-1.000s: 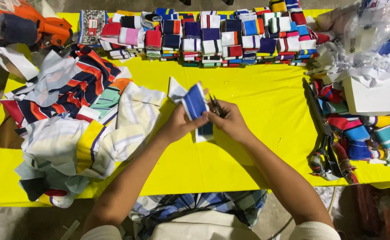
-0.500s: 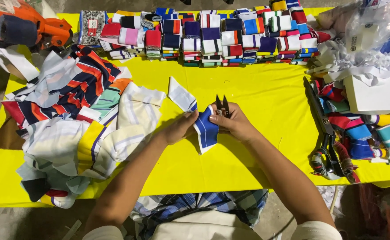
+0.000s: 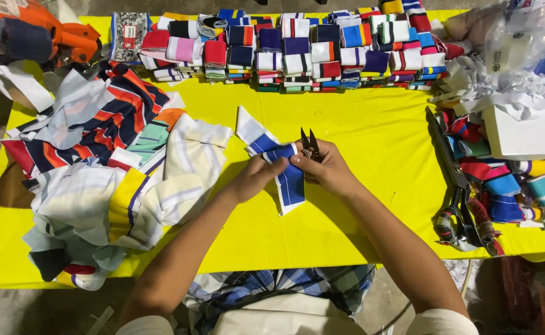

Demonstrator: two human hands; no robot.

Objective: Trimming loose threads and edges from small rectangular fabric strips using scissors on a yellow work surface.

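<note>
At the middle of the yellow table [image 3: 372, 205] both my hands hold a blue and white striped knit strip [image 3: 288, 183]. My left hand [image 3: 257, 177] pinches its left edge. My right hand [image 3: 325, 167] grips its top right edge and also carries small black thread snips [image 3: 309, 142], blades pointing away from me. The strip's white end trails up and left over the table towards the loose cloth pile.
A heap of loose striped knit pieces [image 3: 99, 174] fills the left side. Rows of folded coloured pieces [image 3: 297, 49] line the far edge. Large black shears [image 3: 455, 198], more folded pieces and a white box [image 3: 530, 133] lie on the right. An orange tool [image 3: 30, 34] sits far left.
The strip was held up off the table a second ago; it has since come down flat and been turned, and my hands have shifted slightly along its top edge.
</note>
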